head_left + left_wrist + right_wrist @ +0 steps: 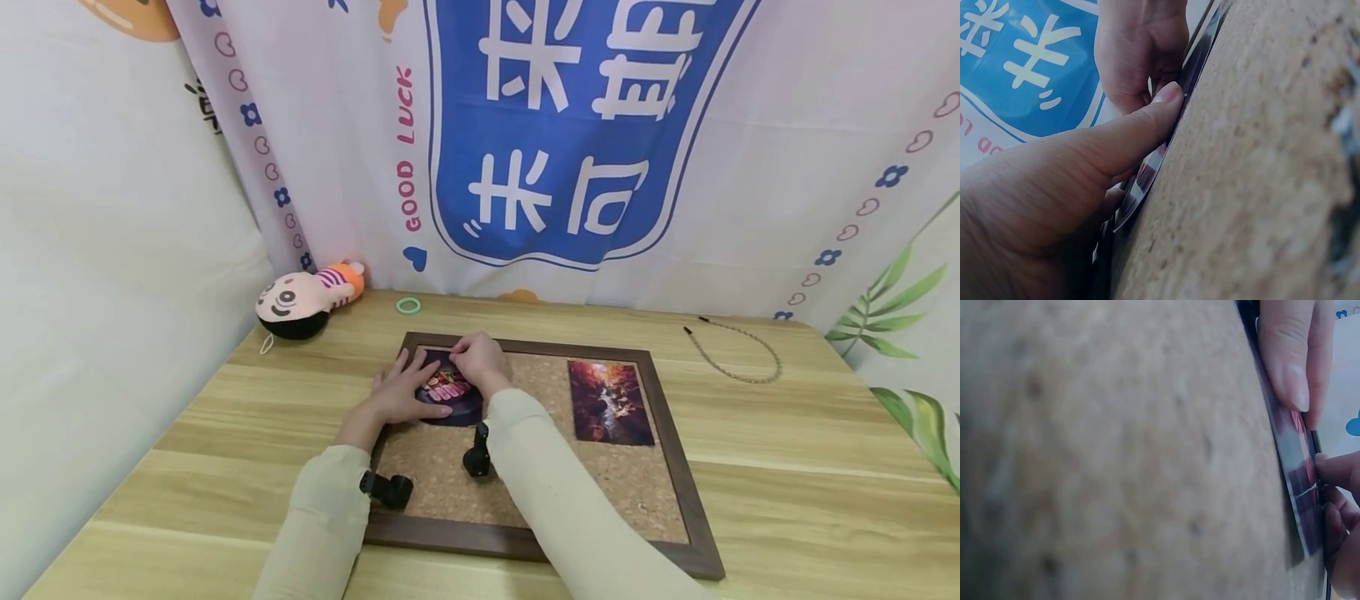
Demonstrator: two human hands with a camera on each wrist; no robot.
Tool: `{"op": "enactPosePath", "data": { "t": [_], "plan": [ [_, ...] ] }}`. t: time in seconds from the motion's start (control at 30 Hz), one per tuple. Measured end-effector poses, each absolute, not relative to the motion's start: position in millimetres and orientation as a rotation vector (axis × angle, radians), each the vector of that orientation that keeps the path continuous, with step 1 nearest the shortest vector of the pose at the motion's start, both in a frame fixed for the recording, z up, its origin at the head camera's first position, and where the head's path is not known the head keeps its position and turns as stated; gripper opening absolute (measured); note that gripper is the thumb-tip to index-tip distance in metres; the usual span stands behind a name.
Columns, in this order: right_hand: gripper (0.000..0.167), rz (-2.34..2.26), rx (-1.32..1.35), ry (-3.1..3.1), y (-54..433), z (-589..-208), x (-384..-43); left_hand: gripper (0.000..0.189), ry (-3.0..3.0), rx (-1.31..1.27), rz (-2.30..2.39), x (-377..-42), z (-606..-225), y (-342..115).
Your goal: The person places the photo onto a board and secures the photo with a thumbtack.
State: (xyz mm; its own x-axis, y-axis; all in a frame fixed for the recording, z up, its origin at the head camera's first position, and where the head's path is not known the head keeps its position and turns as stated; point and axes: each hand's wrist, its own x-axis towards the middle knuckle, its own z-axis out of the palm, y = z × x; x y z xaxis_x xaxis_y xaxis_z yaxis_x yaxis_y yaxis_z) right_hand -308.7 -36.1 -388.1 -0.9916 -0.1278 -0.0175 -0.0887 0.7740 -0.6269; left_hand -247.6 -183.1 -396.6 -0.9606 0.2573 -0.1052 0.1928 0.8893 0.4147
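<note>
A dark photo of food (445, 390) lies at the upper left of a framed cork board (442, 483). My left hand (401, 392) rests over its left side with fingers spread, the thumb along the lower part. In the left wrist view the left thumb (1147, 122) presses the face of the photo. My right hand (482, 362) is at the photo's top edge, fingers curled and fingertips together on a small thing that they hide; I cannot tell its kind. The right wrist view has the right hand's fingers (1341, 519) bent close to the glossy photo (1297, 469).
A second photo, of a reddish stream scene (611, 402), lies on the board's right side. Behind the board are a plush doll (307, 302) and a green ring (408, 306). A beaded cord (738, 379) lies at the right. A printed cloth (375, 167) hangs behind the table.
</note>
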Motion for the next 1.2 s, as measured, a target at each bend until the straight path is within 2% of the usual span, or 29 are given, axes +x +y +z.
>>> {"op": "enactPosePath", "data": {
  "t": [0.27, 0.6, 0.8, 1.2],
  "plan": [
    [0.008, -0.958, -0.084, 2.907, -39, -389, -309, 0.090, 2.885, 0.339, 0.635, -248, -399, -182],
    [0.008, -1.010, -0.273, 3.017, -42, -401, -306, 0.089, 2.894, 0.329, 0.638, -246, -398, -185],
    [0.015, -1.144, -0.384, 3.039, -39, -407, -304, 0.090, 2.908, 0.332, 0.624, -248, -396, -184],
    [0.008, -1.207, -0.295, 3.002, -36, -402, -306, 0.090, 2.910, 0.354, 0.618, -247, -397, -183]
  ]
}}
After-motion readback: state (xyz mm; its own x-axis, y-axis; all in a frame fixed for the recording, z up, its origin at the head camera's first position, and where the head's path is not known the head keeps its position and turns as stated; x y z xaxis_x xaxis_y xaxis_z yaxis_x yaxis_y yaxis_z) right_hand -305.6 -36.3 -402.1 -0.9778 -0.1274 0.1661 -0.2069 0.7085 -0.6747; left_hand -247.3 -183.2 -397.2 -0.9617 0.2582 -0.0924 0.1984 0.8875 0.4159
